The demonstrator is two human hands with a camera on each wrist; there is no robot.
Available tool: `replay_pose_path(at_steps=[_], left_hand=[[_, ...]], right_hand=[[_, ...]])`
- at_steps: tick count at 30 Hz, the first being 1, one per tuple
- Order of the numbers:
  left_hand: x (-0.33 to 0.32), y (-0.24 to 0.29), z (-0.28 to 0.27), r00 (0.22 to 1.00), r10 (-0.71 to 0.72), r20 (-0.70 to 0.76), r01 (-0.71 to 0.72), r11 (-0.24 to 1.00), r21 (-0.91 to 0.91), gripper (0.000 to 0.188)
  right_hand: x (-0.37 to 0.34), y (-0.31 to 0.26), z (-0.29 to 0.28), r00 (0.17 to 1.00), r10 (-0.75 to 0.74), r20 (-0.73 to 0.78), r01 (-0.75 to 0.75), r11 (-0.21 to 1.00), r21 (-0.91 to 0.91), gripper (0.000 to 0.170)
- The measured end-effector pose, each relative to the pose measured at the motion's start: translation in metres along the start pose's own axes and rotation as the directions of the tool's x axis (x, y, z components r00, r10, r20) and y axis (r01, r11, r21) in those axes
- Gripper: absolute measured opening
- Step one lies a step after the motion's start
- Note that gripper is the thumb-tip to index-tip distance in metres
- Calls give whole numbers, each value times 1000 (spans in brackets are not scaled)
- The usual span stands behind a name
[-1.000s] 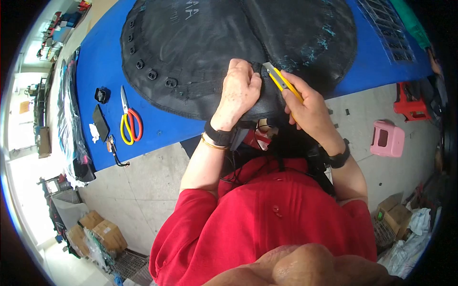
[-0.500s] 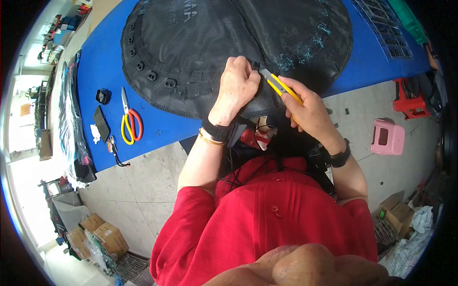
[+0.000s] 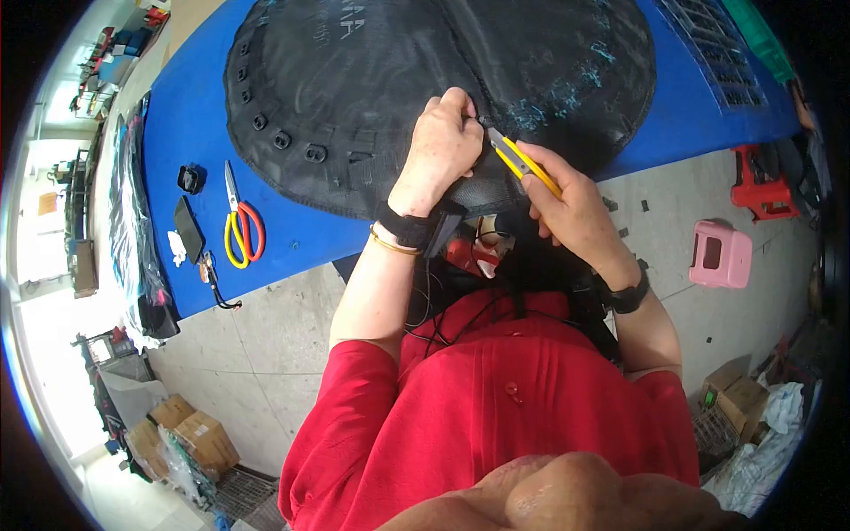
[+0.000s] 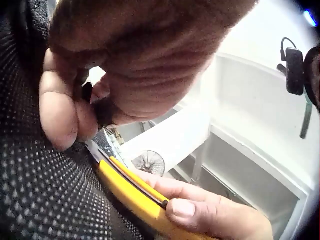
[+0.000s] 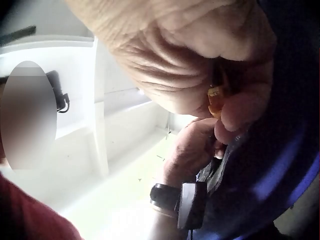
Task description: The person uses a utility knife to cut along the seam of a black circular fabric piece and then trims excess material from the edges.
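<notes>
You are gripping a yellow utility knife [image 3: 521,160] in your right hand [image 3: 571,199], its bare blade pointing forward just beside your left hand [image 3: 443,143], whose bent fingers are pinching the black fabric [image 3: 398,80]. Scissors [image 3: 235,210] are lying on the blue surface [image 3: 177,119] to your left, handles toward you. The fabric is spreading out beyond your hands, small black buckles [image 3: 282,139] lining its left rim, and a dark gridded tray [image 3: 713,55] is sitting at the far right.

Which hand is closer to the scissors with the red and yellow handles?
The left hand. It is right of the scissors, at the black mesh fabric; the right hand is farther right, holding the yellow utility knife.
</notes>
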State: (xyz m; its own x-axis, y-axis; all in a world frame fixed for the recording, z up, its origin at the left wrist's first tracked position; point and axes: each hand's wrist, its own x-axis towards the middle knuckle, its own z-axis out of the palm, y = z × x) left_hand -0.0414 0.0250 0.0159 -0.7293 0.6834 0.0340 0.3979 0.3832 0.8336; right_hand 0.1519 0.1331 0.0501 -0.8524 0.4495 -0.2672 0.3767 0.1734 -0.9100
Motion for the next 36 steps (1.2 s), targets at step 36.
replay_pose_path(at_steps=[36], left_hand=[[-8, 5, -5, 991, -124, 46, 131, 973, -188, 14]], right_hand=[[11, 3, 5, 979, -203, -19, 199, 971, -131, 40]])
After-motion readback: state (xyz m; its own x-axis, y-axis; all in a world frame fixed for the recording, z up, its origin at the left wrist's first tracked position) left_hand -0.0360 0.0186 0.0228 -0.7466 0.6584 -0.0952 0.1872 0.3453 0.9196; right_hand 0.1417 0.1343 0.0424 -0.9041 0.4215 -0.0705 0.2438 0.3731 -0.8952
